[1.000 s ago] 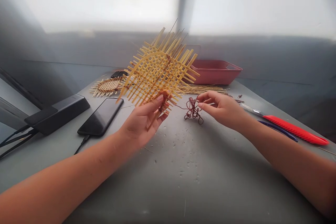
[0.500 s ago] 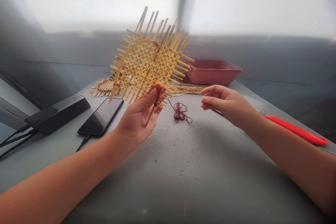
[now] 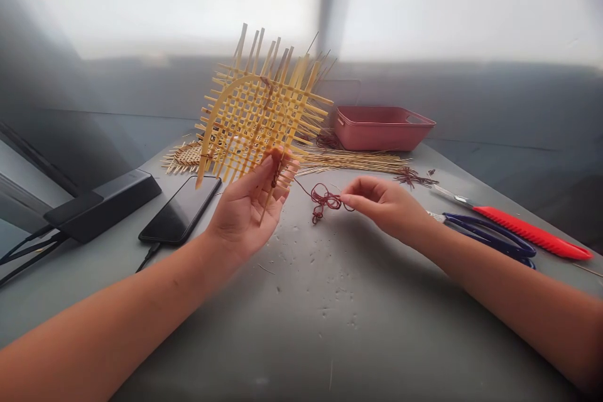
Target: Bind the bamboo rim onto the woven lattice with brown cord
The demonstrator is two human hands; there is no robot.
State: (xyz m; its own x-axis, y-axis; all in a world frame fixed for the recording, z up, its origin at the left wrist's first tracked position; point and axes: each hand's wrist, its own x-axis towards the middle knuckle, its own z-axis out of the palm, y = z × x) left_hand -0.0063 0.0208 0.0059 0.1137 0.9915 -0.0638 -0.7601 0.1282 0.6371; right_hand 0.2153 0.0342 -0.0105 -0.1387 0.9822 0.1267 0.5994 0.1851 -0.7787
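Note:
My left hand (image 3: 249, 201) is closed on the lower edge of a woven bamboo lattice (image 3: 254, 113), which it holds up tilted above the table. A curved bamboo strip runs along the lattice's left side, and dark cord is tied on it in places. From the held corner, a brown cord (image 3: 325, 198) trails down to a loose tangle on the table. My right hand (image 3: 377, 201) pinches the right side of that tangle between thumb and fingers.
A black phone (image 3: 181, 210) and a black box with cables (image 3: 106, 204) lie left. Behind are a second woven piece (image 3: 186, 157), thin bamboo sticks (image 3: 358, 161) and a pink basket (image 3: 384, 129). Right lie blue-handled pliers (image 3: 492, 235), a red-handled knife (image 3: 532, 231) and cord scraps (image 3: 414, 178).
My right hand has moved left and down from beside the cord and now pinches it. The lattice in my left hand has shifted slightly left and down. The pliers have come into view.

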